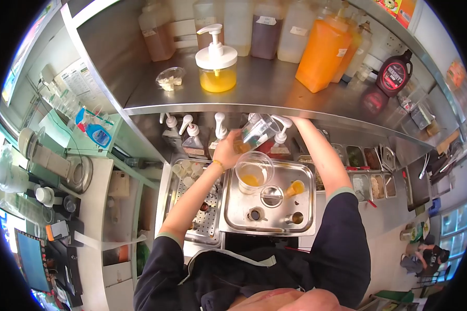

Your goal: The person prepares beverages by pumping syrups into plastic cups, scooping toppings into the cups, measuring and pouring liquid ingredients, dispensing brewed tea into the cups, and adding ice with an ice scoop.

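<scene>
My left hand [227, 151] is wrapped round a clear plastic cup [259, 130], tilted under the shelf, with some amber liquid at its lower end. Just below that hand a second clear cup [254, 172] stands on the steel tray [233, 220], with yellow liquid in its bottom. My right arm reaches up under the shelf beside a white pump dispenser [280, 136]; the shelf edge hides the hand. On the tray also are a round lid with a handle [271, 196], a small cup of orange liquid [296, 188] and small metal cups [297, 217].
Overhead, a steel shelf [264, 110] holds a yellow pump jar [218, 75], an orange bottle [321, 54] and a dark syrup bottle [394, 73]. A perforated tray [187, 199] is at left, ingredient bins [377, 186] at right. A seated person [431, 259] is far right.
</scene>
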A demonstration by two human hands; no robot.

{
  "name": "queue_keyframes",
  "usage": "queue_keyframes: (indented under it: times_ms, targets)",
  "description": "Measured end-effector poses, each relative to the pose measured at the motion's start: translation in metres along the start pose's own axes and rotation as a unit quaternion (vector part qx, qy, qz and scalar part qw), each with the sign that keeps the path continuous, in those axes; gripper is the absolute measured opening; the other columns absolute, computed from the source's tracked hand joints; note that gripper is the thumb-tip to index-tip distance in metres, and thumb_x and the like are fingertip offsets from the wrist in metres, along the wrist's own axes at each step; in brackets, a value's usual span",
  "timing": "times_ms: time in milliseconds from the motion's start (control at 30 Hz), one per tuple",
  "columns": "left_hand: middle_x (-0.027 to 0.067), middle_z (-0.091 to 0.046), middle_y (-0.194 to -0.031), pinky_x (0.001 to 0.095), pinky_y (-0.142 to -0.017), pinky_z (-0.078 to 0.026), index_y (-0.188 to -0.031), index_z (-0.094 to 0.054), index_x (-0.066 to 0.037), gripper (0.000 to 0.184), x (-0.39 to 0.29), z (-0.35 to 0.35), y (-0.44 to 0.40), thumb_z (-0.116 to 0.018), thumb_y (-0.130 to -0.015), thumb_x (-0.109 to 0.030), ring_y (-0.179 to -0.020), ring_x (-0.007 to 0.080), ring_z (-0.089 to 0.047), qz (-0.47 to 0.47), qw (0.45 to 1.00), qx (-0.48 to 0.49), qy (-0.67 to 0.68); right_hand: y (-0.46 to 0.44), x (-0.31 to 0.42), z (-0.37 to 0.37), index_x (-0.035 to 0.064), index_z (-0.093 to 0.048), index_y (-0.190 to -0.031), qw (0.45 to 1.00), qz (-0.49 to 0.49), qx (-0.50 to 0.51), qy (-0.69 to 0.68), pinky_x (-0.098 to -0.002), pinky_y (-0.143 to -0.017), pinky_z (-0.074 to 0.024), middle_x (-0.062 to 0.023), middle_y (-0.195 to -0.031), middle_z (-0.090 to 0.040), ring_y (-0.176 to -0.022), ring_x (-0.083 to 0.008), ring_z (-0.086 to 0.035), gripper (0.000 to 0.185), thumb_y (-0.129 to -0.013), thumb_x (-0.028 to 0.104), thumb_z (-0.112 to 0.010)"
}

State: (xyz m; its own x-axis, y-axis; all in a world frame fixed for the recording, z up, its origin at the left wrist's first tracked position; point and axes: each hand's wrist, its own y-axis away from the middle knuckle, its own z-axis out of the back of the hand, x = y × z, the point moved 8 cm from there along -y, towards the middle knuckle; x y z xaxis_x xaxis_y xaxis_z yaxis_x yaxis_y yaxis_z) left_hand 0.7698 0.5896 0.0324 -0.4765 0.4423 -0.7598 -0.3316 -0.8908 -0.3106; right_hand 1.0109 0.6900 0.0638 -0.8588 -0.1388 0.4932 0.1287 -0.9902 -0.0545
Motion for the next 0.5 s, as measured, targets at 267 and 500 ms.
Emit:
queue_keyframes:
  times_ms: [267,500]
  targets:
    - [0.0164,-0.067,-0.101,0.0454,-0.078,-0.053,-0.122,-0.047,-0.012,0.071,0.041,-0.045,-0.031,-0.079,-0.060,-0.026,-0.088,0.0383,-0.064,0.140,0.981,-0.022,-0.133,0.011,-0.016,-0.013,0.0106,-0.053,-0.128,0.995,-0.029,-0.074,0.055,-0.0552,-0.097,-0.0319,-0.0169,-0.126,-0.058,-0.116,-0.0336,-0.054,0.042,-0.093,0.034,-0.047]
    - [0.0158,-0.062,-0.109,0.0440,-0.085,-0.050,-0.115,-0.046,-0.011,0.065,0.064,-0.076,-0.039,-0.078,-0.058,-0.013,-0.102,0.0372,-0.059,0.047,0.997,-0.019,0.053,0.012,-0.048,-0.046,0.0096,-0.048,-0.133,0.988,-0.114,-0.052,0.091,-0.0677,-0.101,-0.0119,-0.0154,-0.141,-0.046,-0.132,-0.0346,-0.040,0.048,-0.094,0.035,-0.037]
